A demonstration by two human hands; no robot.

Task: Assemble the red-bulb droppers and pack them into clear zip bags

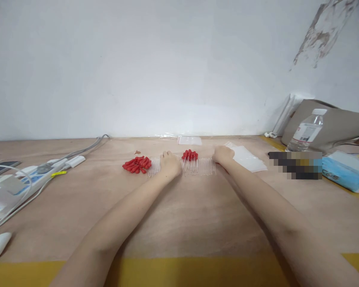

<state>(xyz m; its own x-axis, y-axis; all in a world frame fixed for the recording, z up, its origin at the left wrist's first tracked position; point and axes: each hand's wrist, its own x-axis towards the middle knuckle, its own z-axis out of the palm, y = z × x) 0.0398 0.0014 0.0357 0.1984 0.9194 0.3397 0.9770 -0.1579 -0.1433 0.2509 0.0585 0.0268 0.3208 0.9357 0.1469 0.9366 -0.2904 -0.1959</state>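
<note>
A row of clear glass dropper tubes [206, 166] lies side by side across the wooden table. Several of them, in the middle, are droppers with red rubber bulbs [190, 154] on their far ends. My left hand [170, 164] rests over the tubes just left of these, its fingers stretched forward and slightly apart. Loose red bulbs [137, 164] lie in a pile to its left. At the right end of the row, my right hand [223, 154] is closed, with its fingers curled in; whatever they hold is hidden.
Clear plastic bags [248, 158] lie right of my right hand, and another small bag [189, 140] near the wall. A power strip [36, 179] with cables is at left. A water bottle [307, 131] and a blue tissue pack [345, 171] stand at right.
</note>
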